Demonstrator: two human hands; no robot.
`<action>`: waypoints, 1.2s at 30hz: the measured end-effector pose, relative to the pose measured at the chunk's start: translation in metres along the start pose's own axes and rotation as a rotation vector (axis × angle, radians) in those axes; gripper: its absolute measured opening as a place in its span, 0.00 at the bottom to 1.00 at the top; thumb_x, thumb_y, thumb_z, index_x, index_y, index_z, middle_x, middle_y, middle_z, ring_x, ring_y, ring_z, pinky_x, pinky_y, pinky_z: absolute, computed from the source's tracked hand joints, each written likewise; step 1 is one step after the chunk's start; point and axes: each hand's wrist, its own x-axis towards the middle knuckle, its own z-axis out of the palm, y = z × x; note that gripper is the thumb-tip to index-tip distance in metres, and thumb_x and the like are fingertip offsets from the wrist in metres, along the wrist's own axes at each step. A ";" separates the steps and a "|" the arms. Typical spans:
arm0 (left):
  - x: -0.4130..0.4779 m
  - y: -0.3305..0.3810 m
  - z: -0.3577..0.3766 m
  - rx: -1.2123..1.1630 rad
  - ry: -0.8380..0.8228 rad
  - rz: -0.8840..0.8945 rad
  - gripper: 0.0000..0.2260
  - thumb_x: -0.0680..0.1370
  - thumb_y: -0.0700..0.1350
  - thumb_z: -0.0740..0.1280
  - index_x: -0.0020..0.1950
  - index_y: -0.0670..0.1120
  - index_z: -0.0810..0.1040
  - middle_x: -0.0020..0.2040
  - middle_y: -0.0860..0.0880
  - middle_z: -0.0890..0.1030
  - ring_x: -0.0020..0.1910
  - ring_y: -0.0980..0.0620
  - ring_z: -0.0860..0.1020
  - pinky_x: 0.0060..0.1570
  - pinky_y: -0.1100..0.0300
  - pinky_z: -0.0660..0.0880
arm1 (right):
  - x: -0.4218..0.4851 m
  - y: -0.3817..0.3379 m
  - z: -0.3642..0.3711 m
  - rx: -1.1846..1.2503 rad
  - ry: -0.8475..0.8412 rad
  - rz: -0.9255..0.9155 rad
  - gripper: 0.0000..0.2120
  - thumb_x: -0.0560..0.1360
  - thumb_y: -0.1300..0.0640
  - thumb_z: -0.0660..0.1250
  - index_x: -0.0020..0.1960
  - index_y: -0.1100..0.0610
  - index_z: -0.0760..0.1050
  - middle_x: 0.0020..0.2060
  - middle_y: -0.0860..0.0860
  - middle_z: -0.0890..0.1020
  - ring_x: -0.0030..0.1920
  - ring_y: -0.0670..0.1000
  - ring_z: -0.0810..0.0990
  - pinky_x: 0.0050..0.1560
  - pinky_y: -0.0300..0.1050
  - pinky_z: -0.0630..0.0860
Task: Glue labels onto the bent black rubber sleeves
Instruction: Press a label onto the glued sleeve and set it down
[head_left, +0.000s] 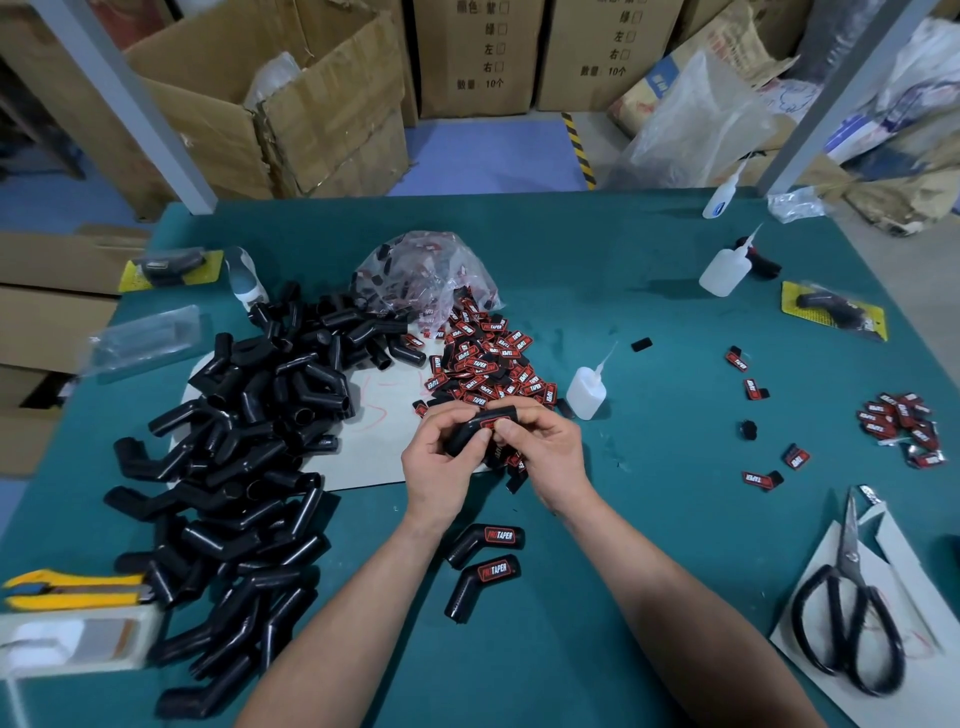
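A broad open stretch of green table mat (675, 467) is left in the middle right, bounded by black-handled steel scissors (852, 613). The left side is blocked by a sprawling pile of bent black rubber sleeves (249, 441). Straight ahead, passage is narrowed by a heap of red-and-black rectangular labels (488, 364) and, just beside it, a small white plastic squeeze bottle (584, 392).

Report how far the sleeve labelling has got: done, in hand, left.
Done: two labelled sleeves lie on the green table near the forearms. In hand: the left hand and right hand hold a third sleeve, the right thumb pressing a label onto it. Left: nearly everything; the pile of bare sleeves and the heap of loose labels are waiting.
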 end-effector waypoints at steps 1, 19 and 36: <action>0.000 0.000 0.000 -0.003 -0.005 0.005 0.19 0.73 0.33 0.73 0.50 0.58 0.84 0.53 0.48 0.82 0.54 0.49 0.81 0.58 0.58 0.77 | 0.000 0.000 0.000 0.012 -0.006 0.000 0.04 0.72 0.68 0.73 0.43 0.61 0.85 0.51 0.57 0.85 0.45 0.51 0.82 0.46 0.41 0.79; 0.001 -0.006 -0.002 -0.026 -0.025 -0.014 0.13 0.73 0.34 0.74 0.50 0.51 0.83 0.53 0.44 0.82 0.54 0.49 0.82 0.58 0.59 0.77 | -0.002 -0.007 0.005 0.107 -0.006 0.059 0.09 0.74 0.70 0.68 0.40 0.60 0.84 0.52 0.59 0.83 0.38 0.51 0.78 0.43 0.40 0.78; 0.003 -0.005 -0.004 -0.057 0.009 -0.041 0.07 0.73 0.43 0.74 0.47 0.56 0.83 0.50 0.50 0.84 0.51 0.52 0.82 0.56 0.61 0.77 | -0.004 0.003 0.004 -0.080 -0.016 -0.025 0.03 0.74 0.65 0.70 0.41 0.63 0.79 0.50 0.51 0.86 0.38 0.46 0.80 0.43 0.39 0.78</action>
